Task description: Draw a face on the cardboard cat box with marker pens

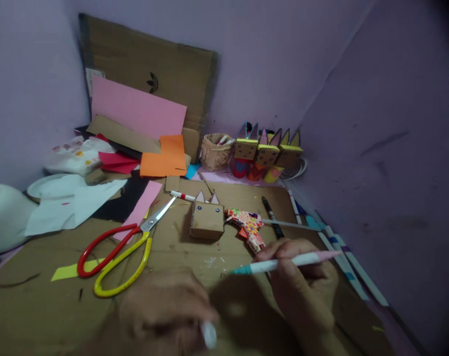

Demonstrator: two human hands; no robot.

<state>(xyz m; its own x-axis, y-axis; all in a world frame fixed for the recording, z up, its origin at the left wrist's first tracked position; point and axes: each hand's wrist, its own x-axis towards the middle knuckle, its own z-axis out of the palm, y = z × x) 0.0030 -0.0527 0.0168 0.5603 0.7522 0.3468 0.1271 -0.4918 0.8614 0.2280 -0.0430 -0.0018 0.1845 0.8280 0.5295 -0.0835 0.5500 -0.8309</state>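
Note:
My right hand (302, 287) is closed around a white marker (274, 263), which lies nearly level with its teal end to the left and its pink tapered end to the right. Low in the middle, my left hand (165, 309) is blurred and its fingers are curled around a small white cylindrical piece (208, 334), partly hidden. Beyond the hands, a cardboard box head (207, 222) with two pointed ears and two eyes rests on the cardboard (172, 257). A flower-patterned glue gun (248, 225) lies just right of it, near my right hand.
Scissors (143, 235) with red and yellow handles lie left of the box head. Several markers (350, 264) line the right edge by the wall. Behind stand a woven basket (215, 153) and three eared cardboard figures (267, 154). Paper sheets (135, 106) pile at the back left.

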